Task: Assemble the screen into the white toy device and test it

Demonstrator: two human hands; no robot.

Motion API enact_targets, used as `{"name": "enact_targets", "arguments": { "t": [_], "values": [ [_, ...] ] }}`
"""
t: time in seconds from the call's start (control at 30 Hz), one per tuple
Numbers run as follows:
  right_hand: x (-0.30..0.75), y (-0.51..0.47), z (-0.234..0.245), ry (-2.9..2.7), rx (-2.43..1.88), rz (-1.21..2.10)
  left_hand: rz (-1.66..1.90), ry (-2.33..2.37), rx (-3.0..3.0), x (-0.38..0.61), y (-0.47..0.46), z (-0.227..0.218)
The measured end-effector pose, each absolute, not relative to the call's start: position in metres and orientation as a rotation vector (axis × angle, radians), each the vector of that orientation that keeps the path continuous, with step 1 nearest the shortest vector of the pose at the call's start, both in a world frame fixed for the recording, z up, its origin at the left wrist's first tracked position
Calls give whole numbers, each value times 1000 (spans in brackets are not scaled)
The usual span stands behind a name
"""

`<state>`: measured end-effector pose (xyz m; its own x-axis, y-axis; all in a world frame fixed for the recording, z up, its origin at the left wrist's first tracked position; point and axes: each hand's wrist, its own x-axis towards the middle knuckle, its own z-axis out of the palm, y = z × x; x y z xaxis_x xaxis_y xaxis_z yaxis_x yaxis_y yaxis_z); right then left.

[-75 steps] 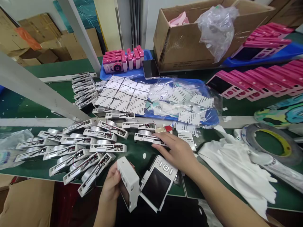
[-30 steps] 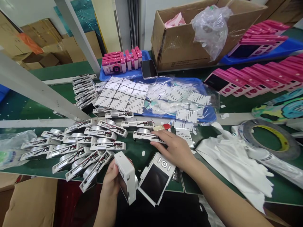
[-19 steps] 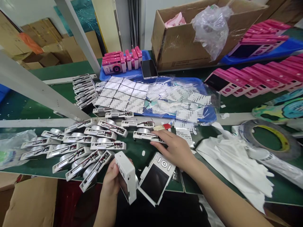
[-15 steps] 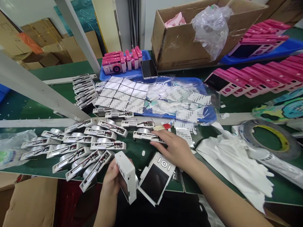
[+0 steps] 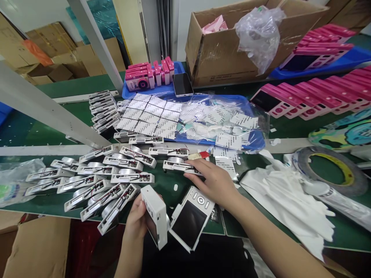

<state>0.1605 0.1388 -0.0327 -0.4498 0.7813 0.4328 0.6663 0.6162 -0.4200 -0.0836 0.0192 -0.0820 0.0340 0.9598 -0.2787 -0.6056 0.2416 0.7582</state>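
Your left hand [image 5: 135,221] is clenched around a white camera body [image 5: 155,216] — your right hand [image 5: 213,181] rests open on a wired white frame [image 5: 176,166] — and many more wired frames [image 5: 127,178] lie unhoused across the bench [image 5: 174,200].

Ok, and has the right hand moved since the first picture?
No, not noticeably: the right hand still rests on the same white camera module, at about the same place along it, though the whole view has shifted slightly.

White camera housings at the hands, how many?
2. One white camera housing stands on edge in the left hand; another white camera housing, screen up, sits just right of it, below the right hand. More could be hidden.
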Motion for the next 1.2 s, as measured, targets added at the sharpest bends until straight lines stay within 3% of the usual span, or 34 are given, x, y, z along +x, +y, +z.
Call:
{"name": "enact_targets", "arguments": {
  "t": [1.2],
  "values": [
    [163, 139, -33, -2267, -1184, 341, 1299, 895, 495, -81, 21, -76]
  ]
}}
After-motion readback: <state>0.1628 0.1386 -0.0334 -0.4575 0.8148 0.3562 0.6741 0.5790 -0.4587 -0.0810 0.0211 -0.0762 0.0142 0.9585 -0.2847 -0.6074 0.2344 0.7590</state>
